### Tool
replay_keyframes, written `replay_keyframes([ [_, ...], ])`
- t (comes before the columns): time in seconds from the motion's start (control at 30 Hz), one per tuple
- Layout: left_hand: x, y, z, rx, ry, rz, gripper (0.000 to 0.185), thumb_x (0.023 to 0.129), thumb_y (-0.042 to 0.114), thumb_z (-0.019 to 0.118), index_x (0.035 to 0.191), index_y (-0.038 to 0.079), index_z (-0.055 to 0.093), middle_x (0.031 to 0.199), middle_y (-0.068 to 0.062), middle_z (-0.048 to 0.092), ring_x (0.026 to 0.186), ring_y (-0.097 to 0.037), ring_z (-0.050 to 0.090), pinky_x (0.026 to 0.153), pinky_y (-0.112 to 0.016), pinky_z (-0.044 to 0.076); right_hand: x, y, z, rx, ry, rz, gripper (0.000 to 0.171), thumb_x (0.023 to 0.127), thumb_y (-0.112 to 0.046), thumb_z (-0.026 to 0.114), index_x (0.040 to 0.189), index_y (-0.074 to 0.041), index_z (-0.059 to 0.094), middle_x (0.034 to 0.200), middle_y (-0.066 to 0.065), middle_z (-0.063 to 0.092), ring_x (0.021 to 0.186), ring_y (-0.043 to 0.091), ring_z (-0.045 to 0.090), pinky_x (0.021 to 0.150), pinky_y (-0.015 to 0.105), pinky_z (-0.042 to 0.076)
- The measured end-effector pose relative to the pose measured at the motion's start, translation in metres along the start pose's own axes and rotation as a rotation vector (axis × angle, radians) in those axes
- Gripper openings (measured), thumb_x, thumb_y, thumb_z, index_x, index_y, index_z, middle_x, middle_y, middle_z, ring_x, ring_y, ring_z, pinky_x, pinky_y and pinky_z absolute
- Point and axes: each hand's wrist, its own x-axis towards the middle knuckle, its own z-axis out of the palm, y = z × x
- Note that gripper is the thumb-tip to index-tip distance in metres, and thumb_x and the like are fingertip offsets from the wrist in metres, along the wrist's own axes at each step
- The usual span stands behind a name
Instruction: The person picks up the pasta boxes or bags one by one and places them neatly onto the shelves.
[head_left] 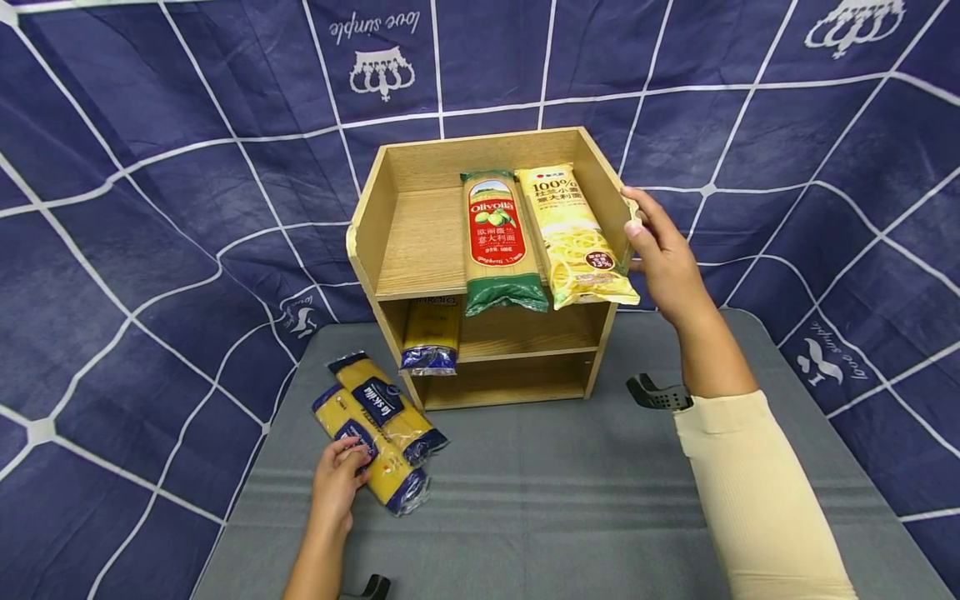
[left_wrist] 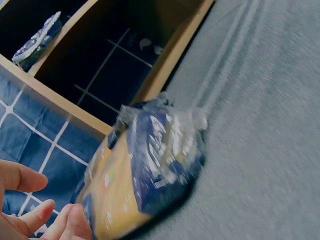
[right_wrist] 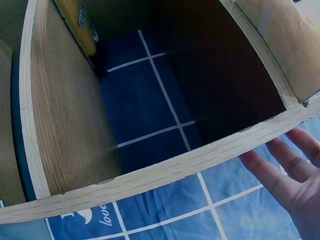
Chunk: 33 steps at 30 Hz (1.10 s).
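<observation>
Fingers [head_left: 352,457] touch pasta pack [head_left: 371,457]; wrist view shows blurred wrapper.

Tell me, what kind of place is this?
Probably a staged recording spot, not a kitchen: a blue printed cloth as backdrop, a grey table, and a small wooden shelf holding pasta packets.

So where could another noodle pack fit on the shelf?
The top shelf is bare left of the green pack; its right side is crowded by that and the yellow pack. The middle shelf is free right of the blue-ended pack.
</observation>
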Motion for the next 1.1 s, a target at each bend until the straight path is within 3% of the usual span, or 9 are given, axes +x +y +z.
replay_keyframes([
  [0.17,-0.001,-0.009,-0.008,0.022,0.050,0.002,0.040,0.101,0.006,0.050,0.138,-0.005,0.040,0.098,0.009,0.064,0.086,-0.001,0.058,0.071,-0.022,0.055,0.000,0.000,0.001,0.007,-0.006,0.003,0.048,0.106,-0.027,0.048,0.154,-0.027,0.043,0.129,0.001,0.053,0.111,0.014,0.057,0.075,0.017,0.057],
  [0.33,0.002,-0.017,-0.011,0.074,0.087,0.013,0.052,0.098,0.006,0.055,0.144,-0.007,0.034,0.122,-0.018,0.051,0.088,-0.007,0.056,0.072,-0.019,0.054,0.000,0.000,0.001,0.005,-0.002,-0.003,0.048,0.106,-0.026,0.047,0.153,-0.027,0.044,0.128,0.001,0.053,0.111,0.014,0.057,0.075,0.016,0.056],
  [0.47,0.001,-0.019,-0.012,0.103,0.045,-0.005,0.063,0.097,0.005,0.058,0.150,-0.008,0.026,0.132,-0.028,0.042,0.090,-0.012,0.056,0.074,-0.018,0.054,0.000,-0.001,0.001,-0.001,0.000,0.000,0.048,0.106,-0.027,0.047,0.153,-0.028,0.044,0.129,0.000,0.054,0.111,0.014,0.057,0.075,0.016,0.056],
  [0.63,0.000,-0.018,-0.012,0.133,0.008,-0.039,0.073,0.096,0.006,0.059,0.154,-0.007,0.017,0.135,-0.033,0.040,0.093,-0.019,0.062,0.075,-0.023,0.058,0.000,-0.001,0.002,-0.009,-0.008,-0.004,0.048,0.106,-0.027,0.047,0.154,-0.027,0.043,0.128,0.000,0.054,0.111,0.013,0.057,0.075,0.016,0.056],
  [0.77,0.005,-0.017,-0.012,0.134,-0.011,-0.050,0.077,0.095,0.006,0.059,0.155,-0.011,0.012,0.134,-0.038,0.044,0.088,-0.018,0.066,0.073,-0.026,0.060,-0.001,0.000,0.001,-0.014,-0.003,-0.006,0.048,0.106,-0.027,0.047,0.153,-0.027,0.043,0.126,-0.001,0.054,0.108,0.012,0.057,0.074,0.016,0.056],
  [0.9,0.010,-0.017,-0.014,0.103,-0.043,-0.058,0.072,0.097,0.004,0.057,0.151,-0.019,0.014,0.123,-0.036,0.055,0.080,-0.012,0.066,0.070,-0.024,0.060,-0.001,-0.001,0.001,0.001,-0.011,-0.008,0.048,0.106,-0.027,0.047,0.154,-0.027,0.043,0.130,0.002,0.054,0.109,0.012,0.057,0.075,0.016,0.057],
  [1.1,0.013,-0.015,-0.014,0.106,-0.087,-0.086,0.066,0.100,0.010,0.057,0.145,-0.023,0.024,0.104,-0.016,0.062,0.077,-0.009,0.062,0.067,-0.022,0.058,-0.001,-0.001,0.001,-0.007,-0.006,-0.011,0.048,0.106,-0.027,0.047,0.154,-0.027,0.042,0.129,0.001,0.053,0.109,0.012,0.057,0.075,0.016,0.057],
])
